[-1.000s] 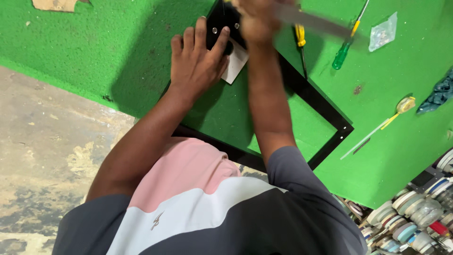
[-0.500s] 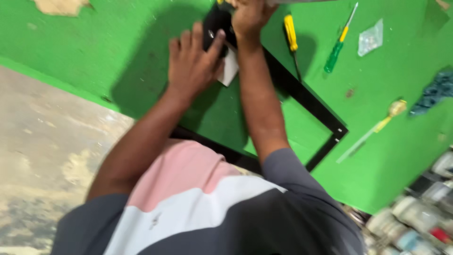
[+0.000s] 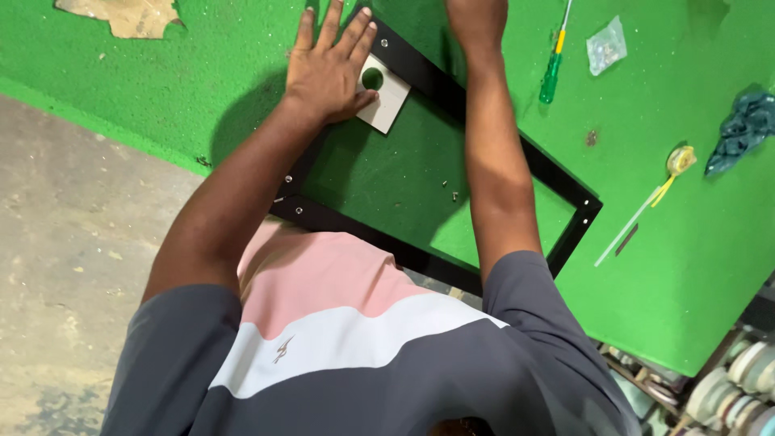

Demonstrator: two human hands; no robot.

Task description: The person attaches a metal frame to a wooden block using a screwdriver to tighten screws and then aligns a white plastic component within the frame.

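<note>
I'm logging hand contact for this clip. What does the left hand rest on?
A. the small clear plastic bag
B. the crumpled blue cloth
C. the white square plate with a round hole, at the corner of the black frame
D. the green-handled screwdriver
C: the left hand lies flat with fingers spread on the white square plate at the black frame corner; the screwdriver, cloth and bag lie apart, untouched.

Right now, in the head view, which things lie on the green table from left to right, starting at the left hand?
Left hand → white square plate with a hole → green-handled screwdriver → small clear plastic bag → yellow-tipped tool → dark teal cloth.
</note>
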